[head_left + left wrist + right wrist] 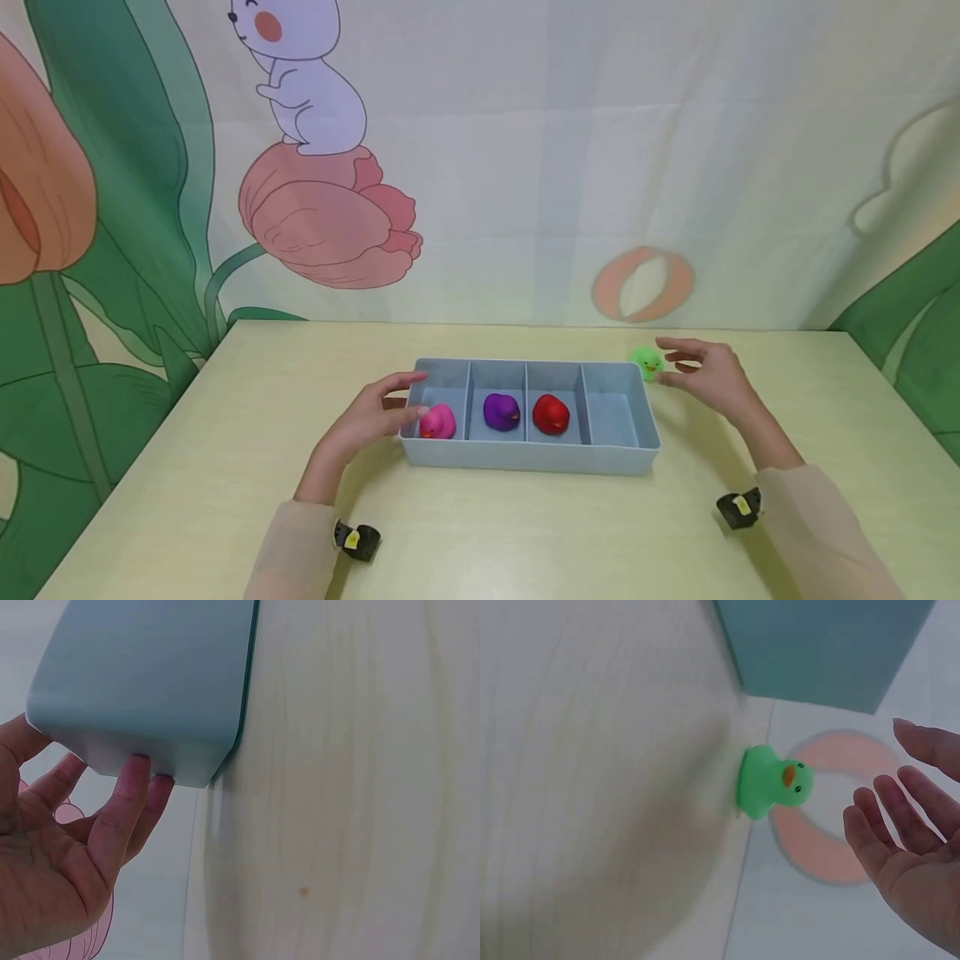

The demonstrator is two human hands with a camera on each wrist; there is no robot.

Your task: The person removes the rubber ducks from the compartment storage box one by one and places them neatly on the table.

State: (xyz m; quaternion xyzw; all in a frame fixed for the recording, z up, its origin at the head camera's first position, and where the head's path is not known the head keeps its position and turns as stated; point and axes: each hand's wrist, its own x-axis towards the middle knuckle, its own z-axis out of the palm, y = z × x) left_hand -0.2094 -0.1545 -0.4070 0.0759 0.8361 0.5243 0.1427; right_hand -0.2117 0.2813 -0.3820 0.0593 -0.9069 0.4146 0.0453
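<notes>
A long blue-grey divided box (525, 457) stands on the table. From left to right, a pink rubber duck (438, 422), a purple rubber duck (501, 412) and a red rubber duck (551, 415) sit in separate compartments. My left hand (378, 408) grips the box's left end, its thumb over the rim by the pink duck; in the left wrist view, fingertips (133, 769) touch the outer end wall. Beyond the box's back right corner a green rubber duck (769, 782) stands upright on the table. My right hand (708, 379) hovers just right of it, fingers spread and apart from it.
The rightmost compartment (611, 417) lies behind a divider beside the red duck. Behind the pale wooden table (525, 533) hangs a printed curtain (480, 167) with flowers and a white animal. A small black camera is strapped at each wrist.
</notes>
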